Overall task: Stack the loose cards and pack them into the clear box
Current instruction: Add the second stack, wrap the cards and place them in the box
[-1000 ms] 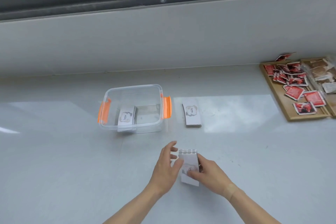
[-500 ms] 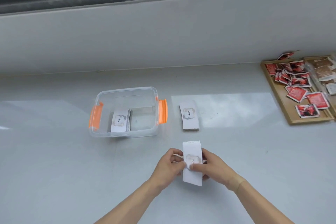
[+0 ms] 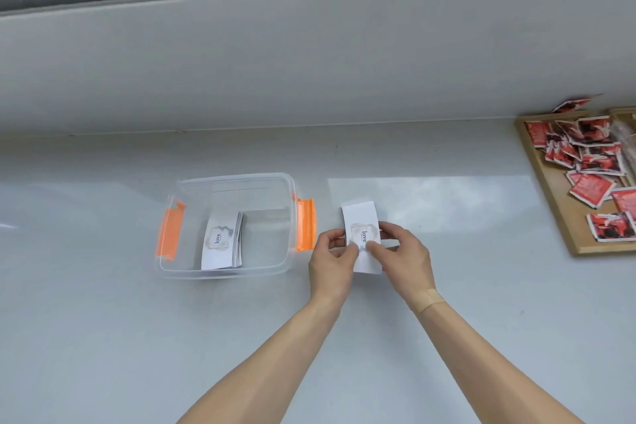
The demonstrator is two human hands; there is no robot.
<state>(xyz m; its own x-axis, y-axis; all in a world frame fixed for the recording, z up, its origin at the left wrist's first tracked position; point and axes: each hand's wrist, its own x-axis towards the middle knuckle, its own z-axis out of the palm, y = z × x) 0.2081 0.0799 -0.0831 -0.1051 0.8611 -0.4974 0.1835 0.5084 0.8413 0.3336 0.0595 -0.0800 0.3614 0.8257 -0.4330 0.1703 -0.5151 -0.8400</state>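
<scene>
A clear box (image 3: 227,182) with orange clips stands open on the grey counter, and one stack of white "love" cards (image 3: 222,241) lies inside it. Just right of the box, my left hand (image 3: 332,260) and my right hand (image 3: 401,256) together grip a stack of white cards (image 3: 361,220) from both sides, thumbs on top. The stack held sits over the spot where a second pile lay; that pile is hidden beneath it.
A wooden tray (image 3: 554,203) of red sachets sits at the far right against the wall. The wall below the window runs along the back of the counter.
Both hands carried the held cards away from me and slightly right, from the near counter up onto the pile beside the box. The box and its cards stayed put.
</scene>
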